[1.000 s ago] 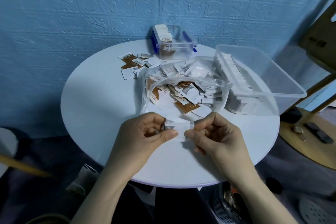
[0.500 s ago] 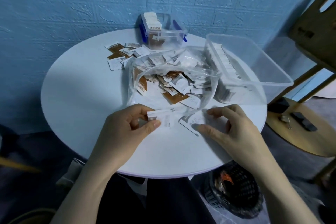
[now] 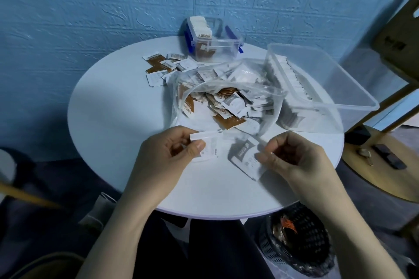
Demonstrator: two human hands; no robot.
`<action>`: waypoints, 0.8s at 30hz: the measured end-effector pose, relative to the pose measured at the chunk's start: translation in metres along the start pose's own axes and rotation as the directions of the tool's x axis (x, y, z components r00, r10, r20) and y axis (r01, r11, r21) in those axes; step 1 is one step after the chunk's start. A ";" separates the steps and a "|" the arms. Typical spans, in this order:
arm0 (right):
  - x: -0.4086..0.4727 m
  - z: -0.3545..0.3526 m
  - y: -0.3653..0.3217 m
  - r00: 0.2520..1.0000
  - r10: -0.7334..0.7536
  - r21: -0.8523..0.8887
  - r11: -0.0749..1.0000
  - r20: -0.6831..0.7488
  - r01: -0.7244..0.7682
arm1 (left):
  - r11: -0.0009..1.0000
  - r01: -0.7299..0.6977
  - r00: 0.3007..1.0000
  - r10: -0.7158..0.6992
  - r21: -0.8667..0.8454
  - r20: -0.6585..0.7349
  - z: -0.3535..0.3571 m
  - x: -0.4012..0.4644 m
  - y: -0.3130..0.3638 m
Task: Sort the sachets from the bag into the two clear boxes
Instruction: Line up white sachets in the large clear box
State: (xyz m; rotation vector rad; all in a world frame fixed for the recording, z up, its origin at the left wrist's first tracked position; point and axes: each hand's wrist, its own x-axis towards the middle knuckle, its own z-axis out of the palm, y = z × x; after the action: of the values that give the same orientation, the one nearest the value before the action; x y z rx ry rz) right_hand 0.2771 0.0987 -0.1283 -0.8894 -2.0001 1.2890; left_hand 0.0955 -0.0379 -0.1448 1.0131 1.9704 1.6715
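**Fingers of both hands on white sachets at the near edge**

Fingers [image 3: 199, 146] of the left hand [image 3: 165, 161] curl round a small stack of white sachets [image 3: 207, 144], thumb pressed on top, held just above the tabletop [image 3: 113, 120]. Right hand [image 3: 292, 161] has its fingers bent, thumb and forefinger pinching the right edge of another white sachet [image 3: 246, 158], which lies tilted on the tabletop between the hands.

Just beyond the hands, the clear bag [image 3: 226, 95] lies open toward the near side, full of mixed brown and white sachets. Loose sachets [image 3: 163, 68] are scattered on the tabletop to the far left of the bag. At the far edge stands a small clear box [image 3: 215, 41] with blue clasps, holding sachets on end. A large clear box [image 3: 317, 88] sits right of the bag, touching it, with a row of white sachets upright along its left wall.

Below the tabletop's near right edge stands a black basket [image 3: 301, 240].
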 end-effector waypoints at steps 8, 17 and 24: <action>-0.005 0.014 -0.006 0.933 -0.324 0.135 0.929 -0.159 0.346 | 1.000 0.003 1.000 -0.003 -0.008 0.005 -0.002 0.000 0.004; 0.011 0.035 0.007 0.726 -0.669 -0.319 0.662 0.158 0.679 | 0.998 0.024 1.000 -0.022 -0.066 0.021 -0.003 -0.002 0.013; 0.015 0.038 0.007 0.729 -0.647 -0.385 0.628 0.224 0.676 | 0.996 0.003 1.000 -0.001 -0.086 0.027 -0.003 -0.004 0.010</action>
State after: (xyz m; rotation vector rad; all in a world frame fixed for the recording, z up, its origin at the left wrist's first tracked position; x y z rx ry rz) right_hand 0.2403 0.0924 -0.1464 -0.2003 -2.3886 0.4383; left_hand 0.0989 -0.0423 -0.1350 0.9973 1.8642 1.7170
